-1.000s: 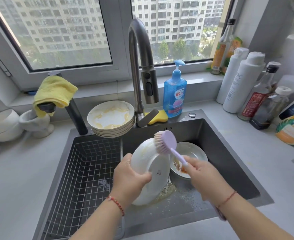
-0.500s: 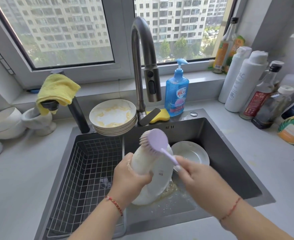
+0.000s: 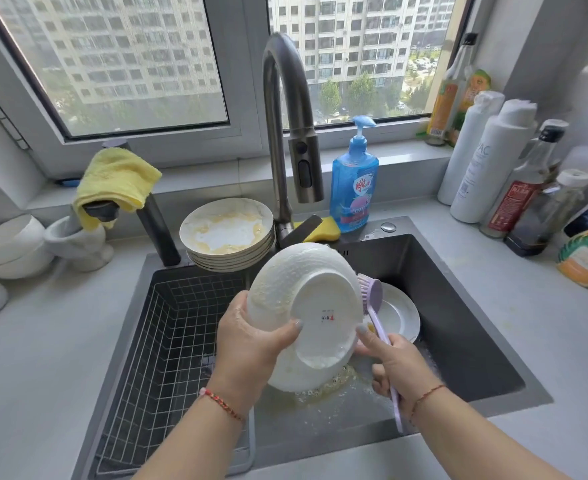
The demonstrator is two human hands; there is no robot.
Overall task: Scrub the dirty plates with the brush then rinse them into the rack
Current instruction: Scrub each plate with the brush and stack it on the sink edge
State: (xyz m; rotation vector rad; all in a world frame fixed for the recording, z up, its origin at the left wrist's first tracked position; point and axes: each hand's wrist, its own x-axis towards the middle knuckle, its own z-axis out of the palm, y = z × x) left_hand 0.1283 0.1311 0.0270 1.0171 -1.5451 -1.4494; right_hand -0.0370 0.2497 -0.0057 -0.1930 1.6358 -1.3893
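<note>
Since the earlier frame the plate (image 3: 303, 317) has been turned so its underside faces the camera, and the brush (image 3: 372, 292) has dropped from above the rim to the plate's right edge.

At centre frame the left hand (image 3: 251, 344) grips the plate by its left rim, thumb across the base, tilting it over the sink (image 3: 459, 306), probably so suds and yellow residue drip into the basin and not onto the counter. The right hand (image 3: 396, 368), lower right of centre, is curled around the lilac handle, with its forefinger reaching to steady the plate's edge; the bristles touch the rim. Both wrists are bent inward, forearms rising from the bottom edge.

Behind the brush another plate (image 3: 400, 313) lies in the basin. The wire rack (image 3: 168, 341) fills the sink's left half, holding no plates. A stack of dirty plates (image 3: 226, 233) waits above centre beside the faucet (image 3: 285, 133), which is not running.
</note>
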